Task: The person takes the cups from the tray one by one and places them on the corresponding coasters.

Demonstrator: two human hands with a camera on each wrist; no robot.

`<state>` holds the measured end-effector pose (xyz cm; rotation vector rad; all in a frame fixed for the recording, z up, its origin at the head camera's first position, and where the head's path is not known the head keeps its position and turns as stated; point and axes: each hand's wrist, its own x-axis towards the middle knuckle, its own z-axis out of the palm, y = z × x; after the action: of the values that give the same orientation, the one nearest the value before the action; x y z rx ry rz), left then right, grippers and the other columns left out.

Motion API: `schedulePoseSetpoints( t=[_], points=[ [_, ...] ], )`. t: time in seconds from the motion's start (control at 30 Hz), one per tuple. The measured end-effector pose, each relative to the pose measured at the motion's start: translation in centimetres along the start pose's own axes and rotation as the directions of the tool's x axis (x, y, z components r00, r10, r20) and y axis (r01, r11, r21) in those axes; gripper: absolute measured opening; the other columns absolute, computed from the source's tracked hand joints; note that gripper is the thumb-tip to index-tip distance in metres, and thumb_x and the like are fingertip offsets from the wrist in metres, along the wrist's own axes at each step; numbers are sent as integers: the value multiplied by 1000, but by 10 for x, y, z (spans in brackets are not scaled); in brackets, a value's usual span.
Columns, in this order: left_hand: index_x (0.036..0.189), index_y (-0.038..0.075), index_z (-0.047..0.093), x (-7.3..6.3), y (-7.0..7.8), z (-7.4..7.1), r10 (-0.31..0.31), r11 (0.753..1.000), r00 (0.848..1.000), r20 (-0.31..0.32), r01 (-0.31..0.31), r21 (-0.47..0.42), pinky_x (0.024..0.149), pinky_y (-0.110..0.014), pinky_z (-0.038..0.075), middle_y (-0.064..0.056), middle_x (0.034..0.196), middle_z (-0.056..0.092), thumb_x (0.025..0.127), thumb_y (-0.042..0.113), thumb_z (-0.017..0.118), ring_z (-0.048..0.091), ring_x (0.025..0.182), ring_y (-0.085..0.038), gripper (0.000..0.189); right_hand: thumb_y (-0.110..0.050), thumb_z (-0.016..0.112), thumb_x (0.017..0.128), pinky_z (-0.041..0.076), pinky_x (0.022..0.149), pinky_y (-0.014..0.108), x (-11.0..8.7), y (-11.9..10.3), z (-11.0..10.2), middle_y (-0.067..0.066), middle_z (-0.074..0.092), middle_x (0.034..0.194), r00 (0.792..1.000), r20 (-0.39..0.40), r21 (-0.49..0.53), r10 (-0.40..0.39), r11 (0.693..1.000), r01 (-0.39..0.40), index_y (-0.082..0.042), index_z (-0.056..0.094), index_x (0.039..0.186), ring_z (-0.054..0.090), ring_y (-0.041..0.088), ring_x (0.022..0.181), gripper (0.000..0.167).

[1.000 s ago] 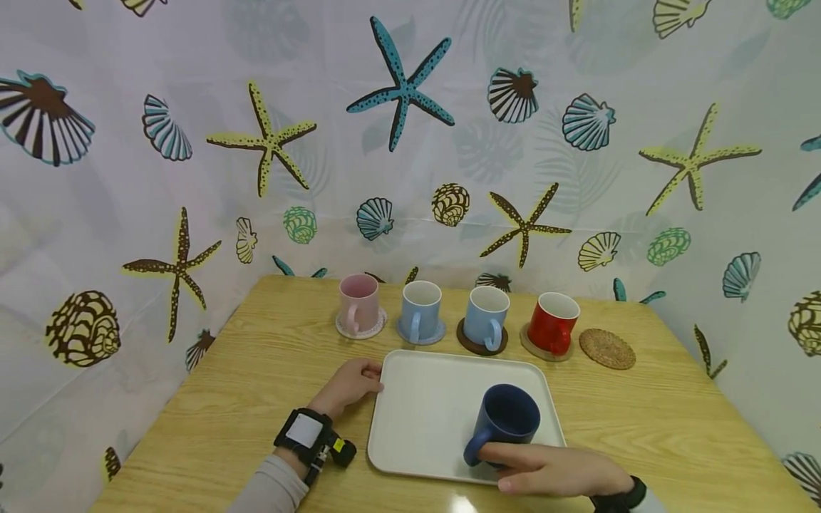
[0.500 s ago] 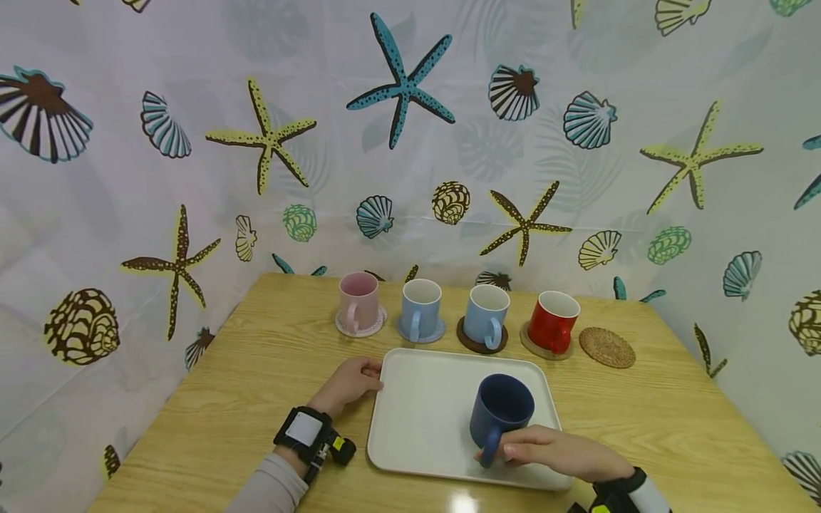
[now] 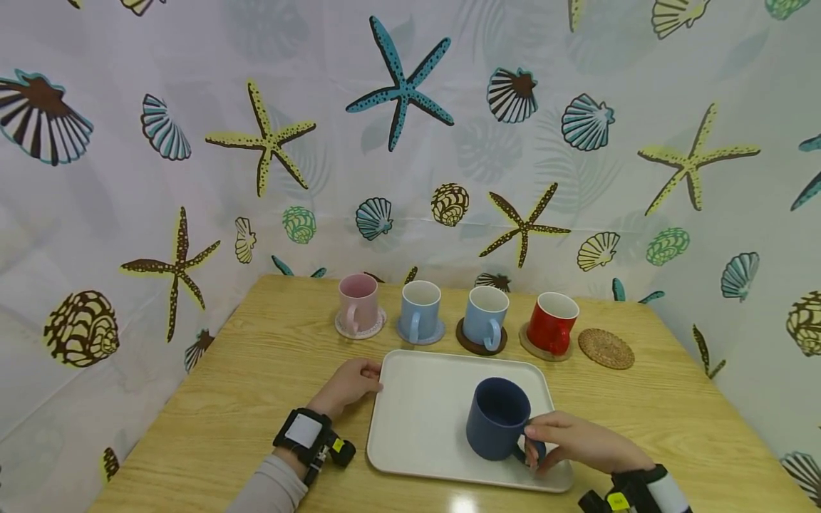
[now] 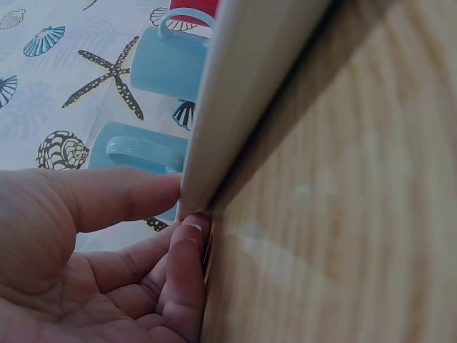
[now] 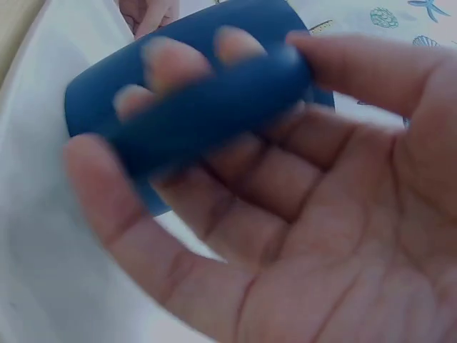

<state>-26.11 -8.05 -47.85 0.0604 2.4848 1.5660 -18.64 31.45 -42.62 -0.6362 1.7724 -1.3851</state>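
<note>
A dark blue mug [image 3: 492, 426] stands upright over the right half of the white tray [image 3: 420, 413], its handle facing right. My right hand [image 3: 580, 443] holds that handle; in the right wrist view several fingertips [image 5: 175, 63] come through the loop, and the thumb lies at its upper end. At the tray's left edge, my left hand [image 3: 349, 385] pinches the rim. Seen from the left wrist, the thumb [image 4: 136, 196] is on the rim's upper side and the curled fingers [image 4: 187, 275] are beneath it.
Behind the tray stand a pink mug [image 3: 359, 299], two light blue mugs [image 3: 420, 303] and a red mug [image 3: 553, 320], each on a coaster. A woven coaster [image 3: 606, 348] with no mug lies to their right. The wooden table [image 3: 256, 370] meets a patterned cloth [image 3: 410, 164] at the back.
The dark blue mug has turned, its handle swinging from the front left to the right, and it shifted slightly left. My right hand moved right with the handle. My left hand stayed still.
</note>
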Motion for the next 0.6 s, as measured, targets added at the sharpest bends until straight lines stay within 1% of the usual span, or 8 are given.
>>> schedulePoseSetpoints(
  t=[0.03, 0.1, 0.2, 0.27, 0.37, 0.47, 0.53, 0.6],
  points=[
    [118, -4, 62, 0, 0, 0, 1, 1000, 1000, 0, -1, -2, 76, -28, 47, -12, 103, 64, 83, 3, 68, 56, 89, -18, 36, -23, 34, 107, 56, 86, 35, -1, 0, -1, 2, 63, 96, 1000, -20, 5, 1, 1000, -1, 22, 47, 107, 62, 12, 94, 46],
    [119, -4, 61, 0, 1, 0, -1, 1000, 1000, 1, 1, -3, 76, -28, 47, -13, 103, 64, 84, 3, 68, 57, 89, -18, 36, -23, 35, 107, 56, 84, 34, -4, 0, -3, 1, 61, 93, 997, -72, 5, 11, 1000, -10, 19, 50, 104, 61, 13, 91, 45],
    [119, -4, 61, 0, 1, 0, -7, 1000, 1000, 2, 7, -3, 77, -28, 48, -12, 103, 63, 84, 3, 68, 56, 90, -18, 37, -24, 37, 106, 55, 80, 33, -9, -3, -4, 1, 59, 89, 985, -171, -27, 20, 999, -25, 9, 56, 100, 59, 14, 88, 38],
    [120, -4, 61, 0, 2, 0, -15, 1000, 1000, 5, 15, -3, 77, -28, 48, -12, 104, 63, 84, 4, 69, 56, 90, -18, 37, -25, 40, 105, 55, 78, 32, -13, -5, -5, 1, 58, 87, 968, -250, -62, 29, 997, -46, 2, 59, 99, 58, 14, 85, 35],
    [121, -3, 61, 0, 2, 1, -21, 1000, 1000, 9, 21, -2, 79, -28, 48, -12, 105, 63, 85, 6, 69, 56, 92, -18, 38, -26, 43, 104, 55, 72, 31, -17, -7, -8, 1, 57, 82, 936, -352, -105, 28, 992, -69, 8, 56, 93, 56, 13, 81, 38],
    [122, -2, 61, 1, 1, 1, -25, 1000, 1000, 11, 25, 0, 79, -28, 48, -11, 106, 63, 85, 6, 69, 56, 92, -19, 39, -25, 44, 104, 54, 70, 33, -23, -7, -13, 1, 56, 79, 913, -408, -113, 17, 991, -68, 14, 50, 88, 56, 13, 78, 42],
    [121, -3, 61, 1, 1, 0, -20, 1000, 1000, 11, 20, 1, 78, -28, 48, -11, 105, 63, 85, 6, 69, 56, 92, -19, 38, -26, 43, 104, 54, 70, 33, -30, -7, -17, -1, 56, 79, 899, -438, -107, 14, 992, -67, 10, 51, 85, 56, 12, 79, 42],
    [120, -3, 61, 1, 0, -1, -13, 1000, 1000, 7, 13, -1, 78, -28, 48, -12, 104, 63, 85, 5, 69, 57, 91, -19, 37, -27, 41, 105, 53, 71, 34, -37, -7, -22, -2, 56, 79, 879, -477, -92, 15, 994, -67, 4, 55, 83, 56, 12, 79, 39]
  ],
)
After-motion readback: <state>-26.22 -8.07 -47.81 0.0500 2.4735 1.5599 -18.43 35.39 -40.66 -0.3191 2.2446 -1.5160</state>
